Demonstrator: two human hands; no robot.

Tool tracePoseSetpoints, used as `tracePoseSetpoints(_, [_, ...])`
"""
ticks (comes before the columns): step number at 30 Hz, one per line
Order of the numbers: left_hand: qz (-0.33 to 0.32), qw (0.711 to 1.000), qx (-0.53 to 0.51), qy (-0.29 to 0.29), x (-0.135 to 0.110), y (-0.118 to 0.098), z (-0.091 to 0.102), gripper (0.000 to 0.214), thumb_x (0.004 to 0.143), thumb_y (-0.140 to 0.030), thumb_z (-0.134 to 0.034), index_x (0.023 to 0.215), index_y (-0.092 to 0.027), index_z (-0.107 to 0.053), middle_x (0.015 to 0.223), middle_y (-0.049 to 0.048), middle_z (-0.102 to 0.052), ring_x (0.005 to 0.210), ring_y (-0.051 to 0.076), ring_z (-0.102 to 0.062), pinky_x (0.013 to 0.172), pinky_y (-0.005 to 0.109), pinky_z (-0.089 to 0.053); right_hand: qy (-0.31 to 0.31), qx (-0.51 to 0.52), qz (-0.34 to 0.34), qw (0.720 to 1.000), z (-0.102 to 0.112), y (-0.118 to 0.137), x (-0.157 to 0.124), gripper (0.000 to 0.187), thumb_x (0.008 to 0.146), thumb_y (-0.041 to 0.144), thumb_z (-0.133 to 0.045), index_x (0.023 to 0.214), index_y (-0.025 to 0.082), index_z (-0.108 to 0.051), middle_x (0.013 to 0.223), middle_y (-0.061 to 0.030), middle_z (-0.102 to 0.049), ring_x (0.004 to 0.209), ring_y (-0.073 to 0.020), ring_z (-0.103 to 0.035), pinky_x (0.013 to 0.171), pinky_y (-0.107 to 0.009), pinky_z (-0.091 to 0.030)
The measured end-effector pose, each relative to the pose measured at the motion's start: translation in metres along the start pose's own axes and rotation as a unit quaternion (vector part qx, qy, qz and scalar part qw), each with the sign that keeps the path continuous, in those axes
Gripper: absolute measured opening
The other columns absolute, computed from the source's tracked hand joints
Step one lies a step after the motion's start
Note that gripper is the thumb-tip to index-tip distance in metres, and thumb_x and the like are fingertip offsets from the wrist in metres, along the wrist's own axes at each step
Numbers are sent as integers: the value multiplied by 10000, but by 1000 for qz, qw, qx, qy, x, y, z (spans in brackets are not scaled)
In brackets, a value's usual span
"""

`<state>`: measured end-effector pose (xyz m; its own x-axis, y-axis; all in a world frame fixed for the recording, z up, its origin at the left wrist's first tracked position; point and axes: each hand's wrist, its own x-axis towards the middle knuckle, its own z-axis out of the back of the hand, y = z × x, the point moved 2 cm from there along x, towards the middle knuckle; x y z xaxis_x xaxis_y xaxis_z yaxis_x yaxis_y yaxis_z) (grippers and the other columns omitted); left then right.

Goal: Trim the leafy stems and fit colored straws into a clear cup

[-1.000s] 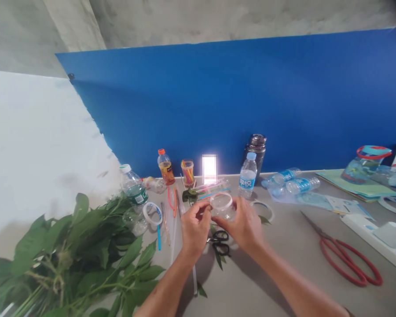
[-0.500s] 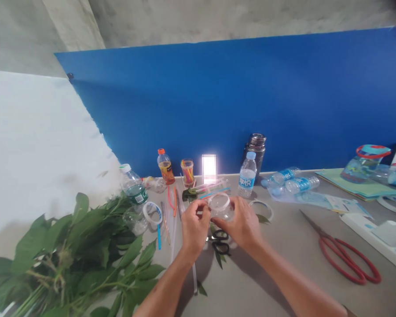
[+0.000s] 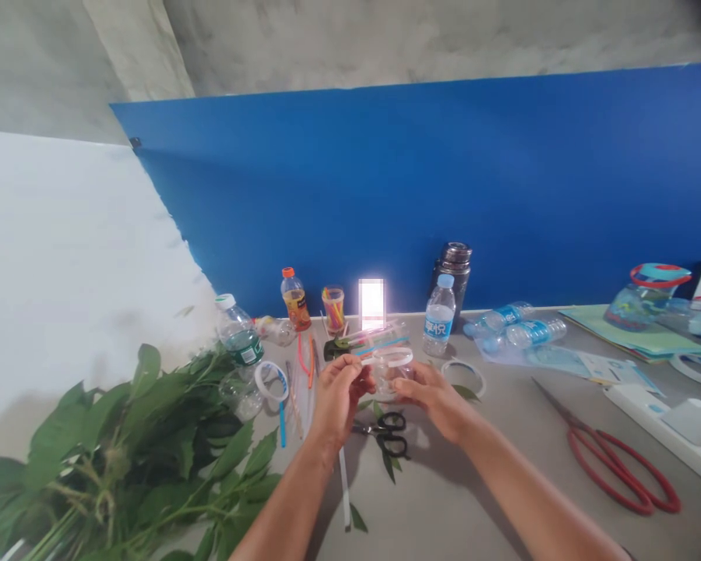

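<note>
A single head-worn camera is looking forward and down across the tabletop (image 3: 491, 467), facing the blue board (image 3: 414, 195) at its far edge. It is sitting close. Both forearms are entering from the bottom edge, and the left hand (image 3: 339, 393) and right hand (image 3: 435, 396) are holding a clear jar (image 3: 392, 372) mid-frame, just below the board.

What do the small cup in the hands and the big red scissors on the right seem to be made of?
The cup, held between left hand and right hand, looks like clear, glossy plastic: you can see through it, though its rim band is opaque white. The red scissors seem to have dull grey metal blades and smooth handles, probably plastic or coated.
</note>
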<state>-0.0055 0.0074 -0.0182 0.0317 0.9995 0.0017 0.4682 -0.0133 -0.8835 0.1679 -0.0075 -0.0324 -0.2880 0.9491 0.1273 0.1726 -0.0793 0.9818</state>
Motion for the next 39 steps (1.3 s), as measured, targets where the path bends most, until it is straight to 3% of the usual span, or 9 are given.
tracePoseSetpoints(7, [17,998,-54,34,-3,-2,-3,283,610,-293,-809,699,-173,-569,639,-8,-648,541,98,-586,549,225,-456,53,120,-29,991,1,-3,0,466,793,420,-839,1212,237,-748,1216,-91,-747,1072,-233,-698,879,-349,-552])
tracePoseSetpoints(19, [27,996,-78,40,-2,-2,-2,306,622,-311,-830,709,-176,-569,635,-8,-628,549,97,-565,527,210,-419,67,158,-39,984,3,-5,2,554,789,510,-817,1267,246,-723,1270,-117,-733,1093,-262,-695,838,-354,-564])
tracePoseSetpoints(27, [19,994,-92,50,-2,-3,-2,285,649,-356,-832,729,-158,-644,686,4,-639,582,98,-578,527,207,-435,9,202,-44,978,8,-12,5,474,835,559,-744,1186,241,-750,1116,-81,-768,946,-216,-703,812,-344,-551])
tracePoseSetpoints(33, [-63,994,54,66,-7,5,-3,256,741,-384,-823,770,-164,-696,738,15,-673,611,111,-590,554,222,-449,-24,227,-35,973,10,-9,7,420,820,496,-777,1155,243,-766,1151,-72,-768,974,-221,-703,816,-344,-554])
tracePoseSetpoints(39, [-176,955,236,18,-11,11,-2,204,793,-376,-788,876,-191,-805,903,59,-748,693,136,-614,607,244,-478,-53,249,-8,967,10,-7,8,382,789,433,-832,1122,253,-778,1192,-55,-761,1004,-221,-686,802,-331,-561])
